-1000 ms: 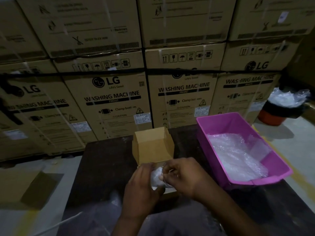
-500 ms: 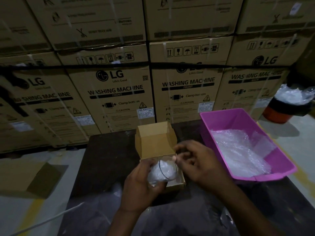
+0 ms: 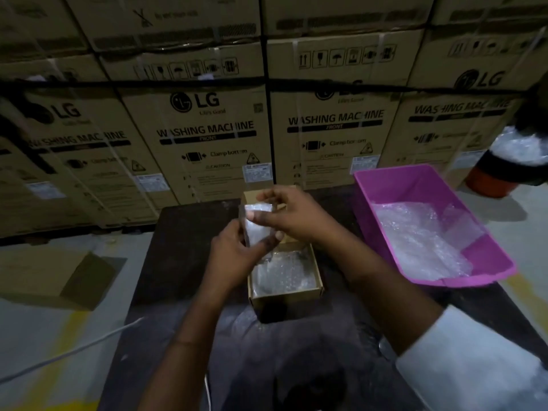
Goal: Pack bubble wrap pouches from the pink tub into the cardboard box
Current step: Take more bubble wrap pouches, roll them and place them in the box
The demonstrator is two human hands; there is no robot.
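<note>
hands meet above the far half of the cardboard box (image 3: 284, 289), both closed on one bubble wrap pouch (image 3: 257, 225). the left hand (image 3: 237, 256) grips the pouch's lower part with curled fingers, and the right hand (image 3: 289, 216) pinches its top edge between thumb and fingers, so the pouch stands roughly upright just over the box opening, apart from the wrap below. the box sits open near the middle of the dark table (image 3: 184, 262), its lid flap raised at the far side behind the hands, and bubble wrap (image 3: 281, 277) already lies inside it. the pink tub (image 3: 415, 185) stands at the table's right edge, well apart from the box, with more clear pouches (image 3: 415, 235) heaped in its near half. large cartons (image 3: 207, 129) printed with washing machine labels are stacked along the far side. a flat piece of cardboard (image 3: 56, 277) lies on the floor to the left of the table, and a white sleeve (image 3: 462, 351) covers the right forearm.
</note>
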